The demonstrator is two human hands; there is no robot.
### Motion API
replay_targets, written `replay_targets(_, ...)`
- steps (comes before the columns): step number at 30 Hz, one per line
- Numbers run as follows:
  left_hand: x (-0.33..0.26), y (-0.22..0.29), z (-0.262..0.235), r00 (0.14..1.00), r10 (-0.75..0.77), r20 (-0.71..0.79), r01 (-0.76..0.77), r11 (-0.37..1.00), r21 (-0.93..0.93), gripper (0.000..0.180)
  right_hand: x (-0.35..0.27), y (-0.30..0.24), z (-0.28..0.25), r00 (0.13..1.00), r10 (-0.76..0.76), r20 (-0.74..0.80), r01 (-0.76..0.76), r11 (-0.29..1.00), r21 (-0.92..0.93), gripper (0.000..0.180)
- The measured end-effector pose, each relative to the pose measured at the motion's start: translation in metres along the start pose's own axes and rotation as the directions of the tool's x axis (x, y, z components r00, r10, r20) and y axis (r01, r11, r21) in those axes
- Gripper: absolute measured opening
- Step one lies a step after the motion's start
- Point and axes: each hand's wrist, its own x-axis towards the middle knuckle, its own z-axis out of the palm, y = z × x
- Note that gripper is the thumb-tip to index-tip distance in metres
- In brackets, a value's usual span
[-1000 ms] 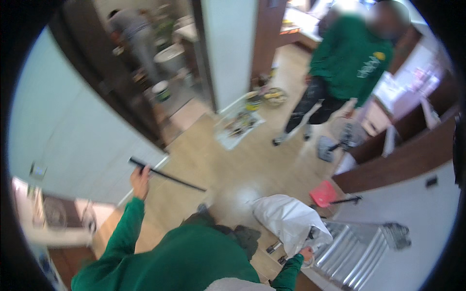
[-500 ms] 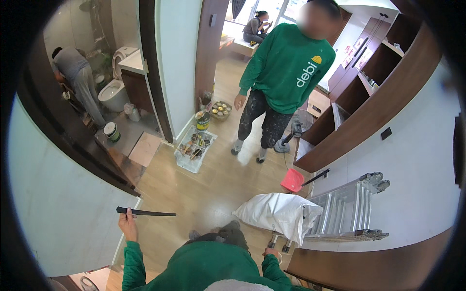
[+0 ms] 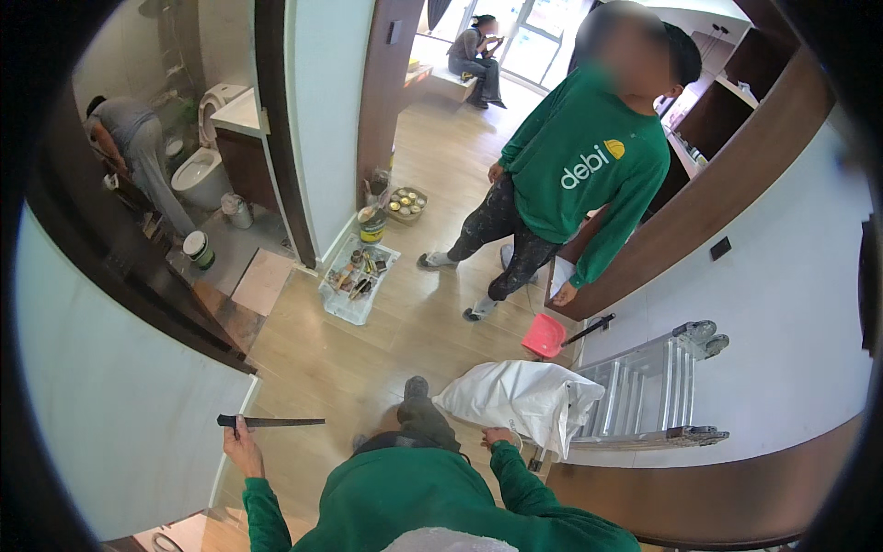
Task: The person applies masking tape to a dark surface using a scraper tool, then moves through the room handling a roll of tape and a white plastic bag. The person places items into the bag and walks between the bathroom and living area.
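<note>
My left hand grips the wide end of a long, dark, tapering tool, whose thin end points right over the floor. Its exact kind does not show. In front of my right side, my right hand has curled fingers; what they hold, if anything, is too small to make out. Just beyond that hand lies a bulky white sack, resting against a folded aluminium ladder by the right wall.
Ahead stands a co-worker in a green sweatshirt. A red dustpan lies near the ladder. A clear tray of tools, a bucket and a basin line the left wall. Another person bends in the bathroom.
My right hand has risen from beside the ladder's feet to the sack's near edge. One of my feet has come forward. The co-worker has stepped and shifted right. The left-hand grip stays.
</note>
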Motion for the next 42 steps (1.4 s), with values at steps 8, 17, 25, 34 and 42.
replay_targets(8, 0.007, 0.045, 0.051, 0.998, 0.057, -0.004, -0.057, 0.996, -0.065, 0.027, 0.057, -0.035, 0.006, 0.992, 0.093, 0.081, -0.084, 0.991, -0.107, 0.026)
replay_targets(17, 0.045, 0.112, 0.156, 0.987, 0.163, 0.002, -0.162, 0.984, -0.074, 0.021, 0.189, -0.057, -0.031, 0.720, -0.556, 0.415, 0.677, 0.432, -0.595, 0.029)
replay_targets(25, 0.075, 0.166, 0.234, 0.974, 0.226, -0.004, -0.226, 0.974, 0.011, 0.020, 0.276, -0.124, -0.066, 0.908, -0.333, 0.254, 0.413, 0.817, -0.403, 0.036)
replay_targets(34, 0.120, 0.200, 0.256, 0.989, 0.140, -0.050, -0.140, 0.990, -0.010, 0.023, 0.287, -0.206, -0.063, 0.883, -0.262, 0.390, 0.469, 0.545, -0.695, 0.032)
replay_targets(42, 0.198, 0.208, 0.296, 0.950, 0.310, 0.050, -0.313, 0.943, 0.114, 0.021, 0.257, -0.285, -0.011, 0.978, -0.009, 0.209, 0.013, 1.000, -0.022, 0.030)
